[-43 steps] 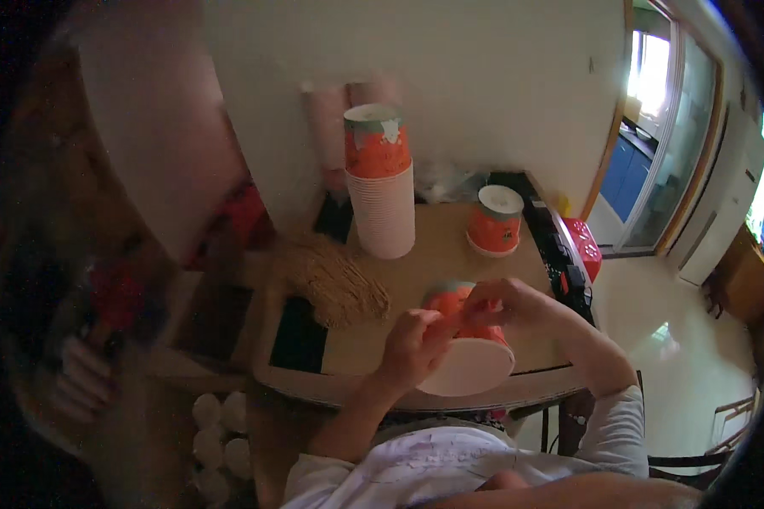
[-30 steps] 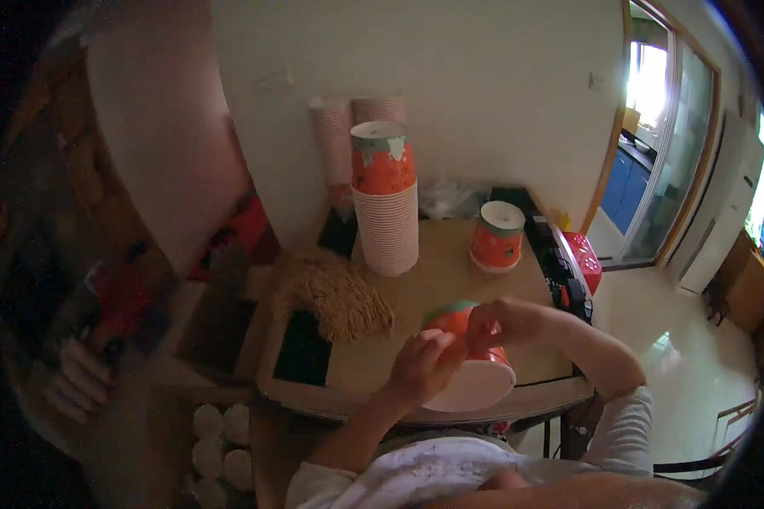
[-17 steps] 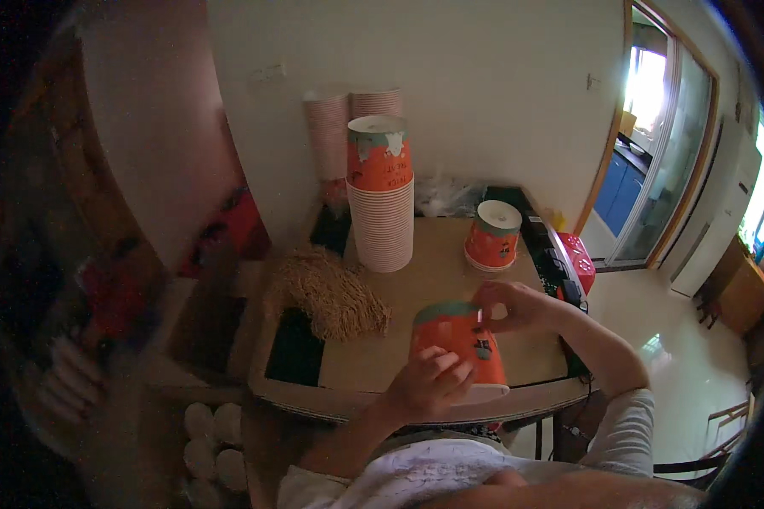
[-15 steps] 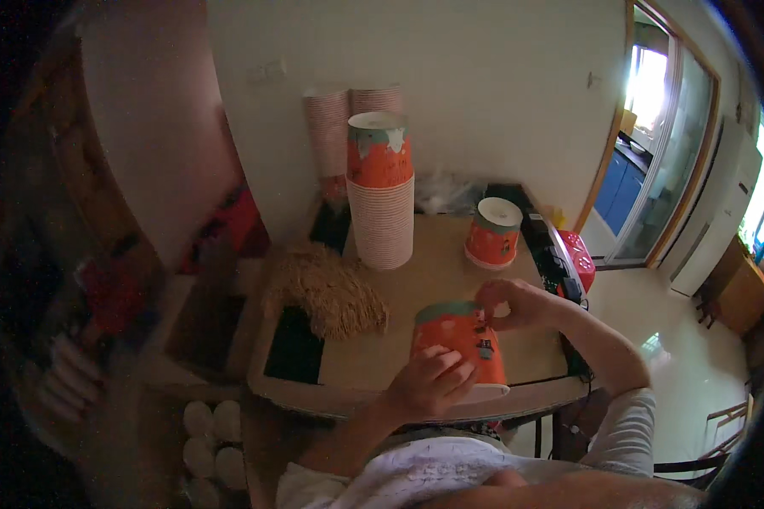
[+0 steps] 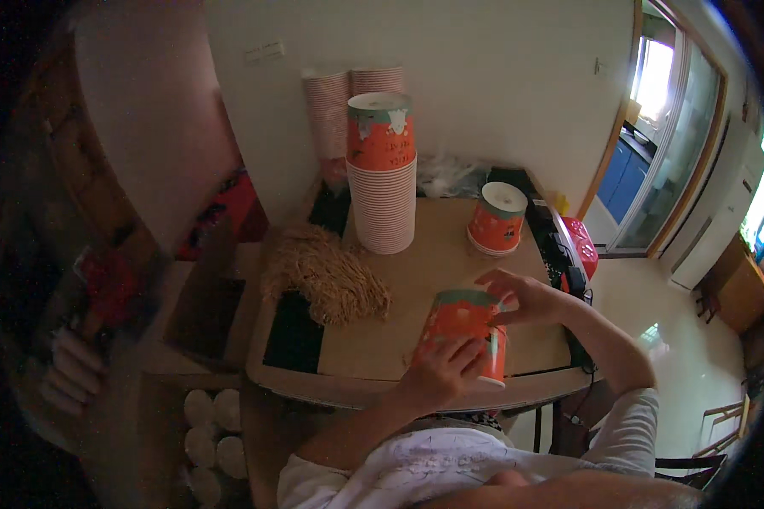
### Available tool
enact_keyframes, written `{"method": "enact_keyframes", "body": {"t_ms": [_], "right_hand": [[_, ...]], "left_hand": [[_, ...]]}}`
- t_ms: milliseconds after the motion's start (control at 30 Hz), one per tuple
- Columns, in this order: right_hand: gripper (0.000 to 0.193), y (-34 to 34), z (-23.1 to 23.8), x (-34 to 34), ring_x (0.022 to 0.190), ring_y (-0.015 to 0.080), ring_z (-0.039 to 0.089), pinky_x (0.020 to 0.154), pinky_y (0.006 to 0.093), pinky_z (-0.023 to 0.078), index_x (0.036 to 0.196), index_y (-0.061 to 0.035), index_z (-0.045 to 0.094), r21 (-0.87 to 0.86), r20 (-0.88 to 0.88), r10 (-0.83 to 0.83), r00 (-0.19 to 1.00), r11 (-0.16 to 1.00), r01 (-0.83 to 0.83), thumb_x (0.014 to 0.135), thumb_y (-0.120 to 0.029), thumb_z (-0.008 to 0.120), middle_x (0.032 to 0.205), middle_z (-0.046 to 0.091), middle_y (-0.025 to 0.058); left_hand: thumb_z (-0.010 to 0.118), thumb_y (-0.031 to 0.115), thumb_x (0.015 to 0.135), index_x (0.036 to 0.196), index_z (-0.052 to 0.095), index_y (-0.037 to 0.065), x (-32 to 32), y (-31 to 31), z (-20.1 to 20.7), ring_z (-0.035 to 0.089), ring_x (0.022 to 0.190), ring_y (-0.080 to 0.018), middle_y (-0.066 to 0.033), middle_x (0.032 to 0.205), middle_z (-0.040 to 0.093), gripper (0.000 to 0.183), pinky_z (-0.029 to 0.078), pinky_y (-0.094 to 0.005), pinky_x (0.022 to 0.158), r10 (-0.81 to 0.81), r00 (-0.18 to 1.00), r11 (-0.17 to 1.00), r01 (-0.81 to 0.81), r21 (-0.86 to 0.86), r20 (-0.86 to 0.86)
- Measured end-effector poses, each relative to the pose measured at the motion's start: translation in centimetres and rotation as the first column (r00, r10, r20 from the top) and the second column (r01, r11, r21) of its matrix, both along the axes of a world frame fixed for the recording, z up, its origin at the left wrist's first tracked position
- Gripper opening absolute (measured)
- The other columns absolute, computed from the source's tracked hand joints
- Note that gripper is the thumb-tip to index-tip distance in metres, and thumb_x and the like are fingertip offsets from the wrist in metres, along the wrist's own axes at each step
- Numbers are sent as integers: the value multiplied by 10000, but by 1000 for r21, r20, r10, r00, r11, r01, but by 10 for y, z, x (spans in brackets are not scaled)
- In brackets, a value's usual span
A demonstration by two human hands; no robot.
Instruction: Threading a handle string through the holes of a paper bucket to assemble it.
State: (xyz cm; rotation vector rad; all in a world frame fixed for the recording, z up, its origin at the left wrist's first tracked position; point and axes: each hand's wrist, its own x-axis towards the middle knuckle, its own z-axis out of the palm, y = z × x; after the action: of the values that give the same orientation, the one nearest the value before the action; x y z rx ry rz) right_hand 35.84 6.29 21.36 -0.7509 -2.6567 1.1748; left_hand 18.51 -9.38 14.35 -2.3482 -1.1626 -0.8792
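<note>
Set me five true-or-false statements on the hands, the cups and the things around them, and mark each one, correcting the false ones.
1. The left hand is against the near orange cup. True.
2. The right hand is nearer the table's front edge than the left hand. False: the left hand is nearer.
3. The tall cup stack stands with the top cup's base facing up. True.
4. The tan fibre bundle lies right of the tall cup stack. False: it lies left of it.
5. The far-right cup is on its side. False: it stands base up.
</note>
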Motion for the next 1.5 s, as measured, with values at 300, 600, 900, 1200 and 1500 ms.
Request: {"method": "enact_keyframes", "body": {"t_ms": [300, 600, 900, 1200, 1500], "right_hand": [[361, 20, -19, 11, 942, 155, 572, 803, 293, 476, 1040, -38, 575, 55, -101, -15, 995, 998, 21, 714, -111, 712, 1014, 591, 62], [260, 19, 6, 11, 792, 151, 573, 716, 289, 465, 916, -46, 561, 230, -41, -39, 998, 972, 48, 689, -79, 684, 861, 596, 51], [222, 59, 46, 39, 773, 292, 532, 677, 363, 439, 832, -31, 486, 670, -96, -190, 977, 714, 204, 636, 55, 546, 804, 515, 113], [251, 155, 62, 33, 802, 312, 535, 682, 395, 450, 866, -46, 462, 738, -91, -337, 937, 608, 291, 654, 52, 554, 817, 503, 125], [265, 207, 46, 0, 806, 306, 540, 721, 382, 447, 890, -25, 484, 717, -110, -399, 910, 603, 351, 661, 83, 560, 861, 512, 145]], "left_hand": [[543, 175, 704, 1020, 573, 18, 5, 10, -11, 484, 1087, -262, -111, 1120, 540, 354, 423, -398, 908, -70, 996, 997, 69, -26, -46], [538, 197, 739, 1108, 525, 15, 9, 29, -45, 430, 1155, -304, -142, 1175, 500, 411, 327, -467, 994, -78, 997, 996, 78, -40, 8], [587, 146, 743, 1112, 539, 57, -10, 77, -52, 448, 1102, -335, -158, 1142, 491, 383, 381, -452, 922, 21, 924, 984, 50, -173, 382], [623, 124, 790, 1104, 542, 35, -13, 203, -110, 510, 1019, -344, -160, 1099, 535, 336, 432, -440, 866, 110, 935, 957, -8, -290, 338], [570, 171, 805, 953, 568, 10, 1, 329, -158, 537, 924, -334, -173, 975, 566, 218, 449, -456, 782, 481, 774, 714, -73, -696, 412]]}}
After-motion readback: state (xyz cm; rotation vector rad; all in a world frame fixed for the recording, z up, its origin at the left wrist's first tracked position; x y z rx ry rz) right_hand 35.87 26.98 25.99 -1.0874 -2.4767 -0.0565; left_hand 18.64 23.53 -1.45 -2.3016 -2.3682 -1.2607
